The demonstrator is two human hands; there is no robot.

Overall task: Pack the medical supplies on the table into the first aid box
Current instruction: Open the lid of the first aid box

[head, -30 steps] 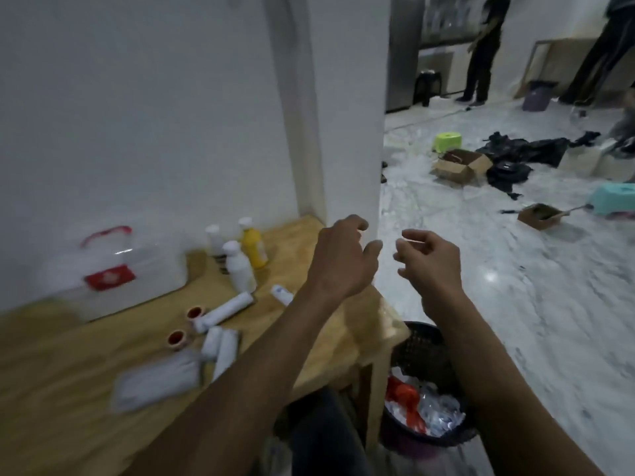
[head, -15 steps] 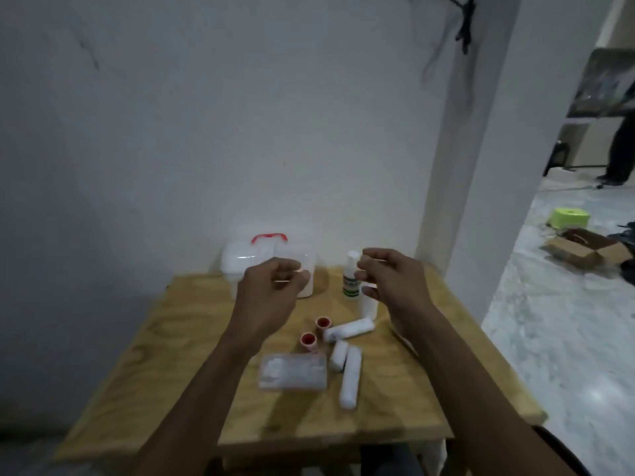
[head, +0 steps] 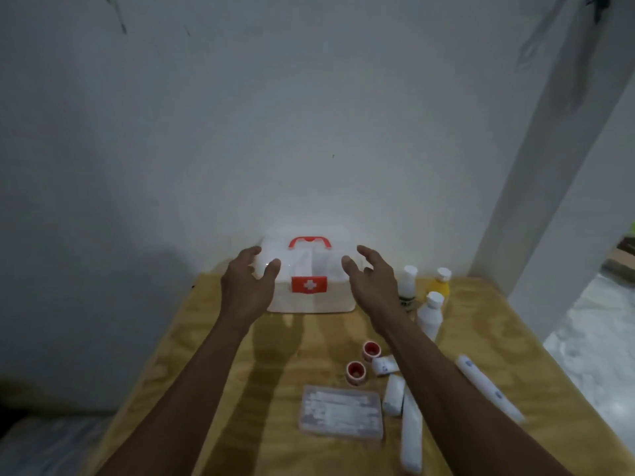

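The first aid box [head: 311, 280] sits at the far edge of the wooden worktop [head: 213, 372], against the wall, with its lid down, its red handle [head: 310, 241] up top and its red clasp with a white cross [head: 309, 285] facing the person. Its long side runs left to right across the view. Both hands are spread and hold nothing. The left hand [head: 245, 281] is at the box's left end, its fingers over the lid corner, though whether they touch the plastic cannot be told. The right hand [head: 369, 280] is at the right end, fingers relaxed and apart. The box lies directly between the two hands, about equally near to each, so the likely step is to take it by both ends or to work the clasp and lift the lid.

Nothing looks packed yet. Two white bottles [head: 429, 312] and a yellow bottle [head: 439, 286] stand just right of the box, close beside the right wrist. Nearer the person lie two small red-rimmed tape rolls [head: 356, 372], several white bandage rolls [head: 410, 431] pointing mostly toward the box, and a flat clear plastic case [head: 341, 412]. The bottles stand close enough that a wide sweep of the right arm could knock them over.
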